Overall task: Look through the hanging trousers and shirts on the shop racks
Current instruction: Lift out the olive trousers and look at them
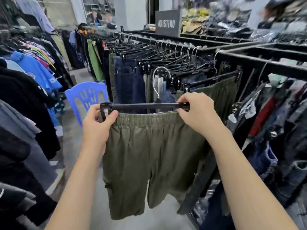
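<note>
I hold up a pair of olive green shorts (146,156) on a black clip hanger (146,106), taken off the rack and hanging in the aisle in front of me. My left hand (98,125) grips the hanger's left clip and the waistband corner. My right hand (197,110) pinches the right clip end. The hanger's metal hook (157,82) rises free behind the bar. Behind it, the black trouser rack (186,48) carries several hung jeans and green trousers (127,80).
A rack of shirts and dark tops (29,83) lines the left side. A blue plastic chair (86,97) stands in the narrow aisle ahead. More jeans (274,138) hang on the right. A grey ARISTINO sign (167,24) stands on the rack top.
</note>
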Tool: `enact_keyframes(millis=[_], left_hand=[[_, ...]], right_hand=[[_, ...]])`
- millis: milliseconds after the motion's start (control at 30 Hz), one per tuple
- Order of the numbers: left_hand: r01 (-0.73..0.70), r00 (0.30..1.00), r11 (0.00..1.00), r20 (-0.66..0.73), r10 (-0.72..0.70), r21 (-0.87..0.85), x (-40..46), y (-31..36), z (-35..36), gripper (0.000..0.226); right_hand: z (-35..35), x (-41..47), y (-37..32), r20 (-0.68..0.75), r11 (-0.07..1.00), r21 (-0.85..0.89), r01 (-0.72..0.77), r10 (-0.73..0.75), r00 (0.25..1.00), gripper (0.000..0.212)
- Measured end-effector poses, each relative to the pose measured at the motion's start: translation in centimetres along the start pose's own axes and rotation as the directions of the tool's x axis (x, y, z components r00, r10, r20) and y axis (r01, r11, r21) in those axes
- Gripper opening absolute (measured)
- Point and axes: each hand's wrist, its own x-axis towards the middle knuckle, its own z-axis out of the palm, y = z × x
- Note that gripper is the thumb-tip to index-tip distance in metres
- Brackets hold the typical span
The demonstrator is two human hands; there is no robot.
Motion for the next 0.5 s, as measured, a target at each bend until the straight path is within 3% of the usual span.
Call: enact_keyframes(millis=[167, 333, 433, 500], left_hand=[[-0.022, 0.991, 0.992, 0.129, 0.039, -0.127, 4.1, 1.4, 6.0, 0.02], [-0.065, 0.984, 0.973, 0.146, 0.1, -0.223, 6.2, 1.5, 11.5, 0.026], [-0.056, 0.973, 0.962, 0.203, 0.113, -0.267, 6.4, 1.0, 14.3, 0.024], [-0.036, 0.967, 0.958, 0.233, 0.106, -0.285, 6.7, 0.5, 15.8, 0.026]], right_hand=[[-3.3, 4.0, 1.6, -0.127, 0.987, -0.128, -0.096, 0.08, 0.989, 0.027], [-4.7, 6.2, 2.1, -0.25, 0.953, -0.139, -0.268, 0.228, 0.941, 0.033], [-4.4, 6.9, 2.3, -0.166, 0.905, -0.142, -0.402, 0.379, 0.91, 0.042], [-4.4, 7.2, 2.5, -0.053, 0.887, 0.003, -0.462, 0.462, 0.885, 0.052]])
